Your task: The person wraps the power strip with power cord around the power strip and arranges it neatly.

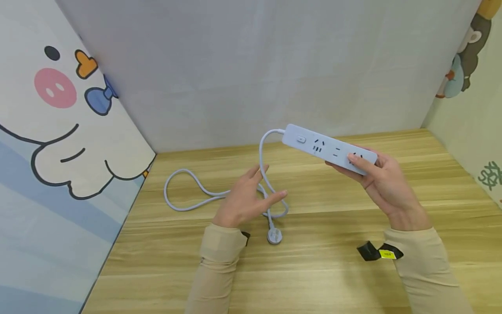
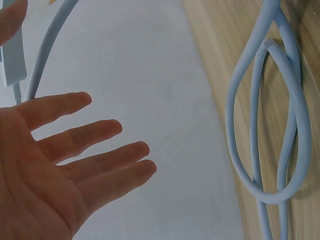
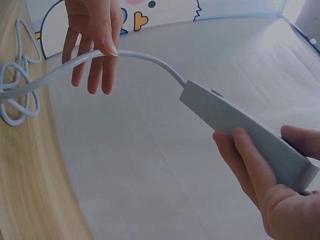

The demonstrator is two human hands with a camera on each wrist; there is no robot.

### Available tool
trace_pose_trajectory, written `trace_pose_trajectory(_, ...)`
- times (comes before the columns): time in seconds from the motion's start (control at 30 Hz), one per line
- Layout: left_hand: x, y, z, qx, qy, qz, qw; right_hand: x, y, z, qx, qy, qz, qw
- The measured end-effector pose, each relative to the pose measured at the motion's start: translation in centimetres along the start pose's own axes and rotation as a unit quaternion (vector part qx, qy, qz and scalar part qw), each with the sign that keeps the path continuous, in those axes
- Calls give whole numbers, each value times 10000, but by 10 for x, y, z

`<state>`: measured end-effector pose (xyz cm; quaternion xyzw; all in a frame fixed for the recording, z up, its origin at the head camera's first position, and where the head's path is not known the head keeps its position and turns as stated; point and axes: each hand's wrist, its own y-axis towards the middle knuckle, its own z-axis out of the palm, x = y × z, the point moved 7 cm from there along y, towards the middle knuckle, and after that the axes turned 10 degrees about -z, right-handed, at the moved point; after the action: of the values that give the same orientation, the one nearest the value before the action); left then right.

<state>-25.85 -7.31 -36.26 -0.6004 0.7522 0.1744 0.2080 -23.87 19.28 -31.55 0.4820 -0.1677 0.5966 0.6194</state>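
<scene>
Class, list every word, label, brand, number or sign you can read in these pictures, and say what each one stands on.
No text can be read for certain.
Yellow label on the black strap at the right sleeve: dark marks, too small to read.
Switch on the power strip: a faint mark, too small to read.

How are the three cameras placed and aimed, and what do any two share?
Head: worn on the head, looking forward and down at the table; shows both sleeves, left grip and right grip.
Left wrist: on that wrist, looking past the left grip's palm and spread fingers to the backdrop and cord.
Right wrist: on that wrist, looking along the strip toward the cartoon wall; shows both grips.
Shared: head and right wrist both show strip, cord and both grips.
</scene>
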Motion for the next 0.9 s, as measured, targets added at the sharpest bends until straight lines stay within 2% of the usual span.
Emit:
trace_pose_trajectory(0.27,-14,-1,-1,-446,-77,585,9973,0,0,2,-36,54,13,10000)
trace_pose_trajectory(0.4,-28,-4,-4,-746,-214,1038,9916,1,1,3,-107,150,-243,9995)
trace_pose_trajectory(0.47,-36,-6,-4,-787,-342,1195,9891,0,1,3,-225,106,-411,9988)
trace_pose_trajectory(0.67,-53,-10,-2,-446,-1169,1466,9812,-5,1,3,-501,-407,-560,9963)
trace_pose_trajectory(0.77,-57,-11,-2,-453,-1261,1593,9781,-5,1,4,-539,-446,-648,9954)
trace_pose_trajectory(0.9,-60,-10,0,-356,-1348,1644,9765,-1,2,2,-709,-223,-918,9930)
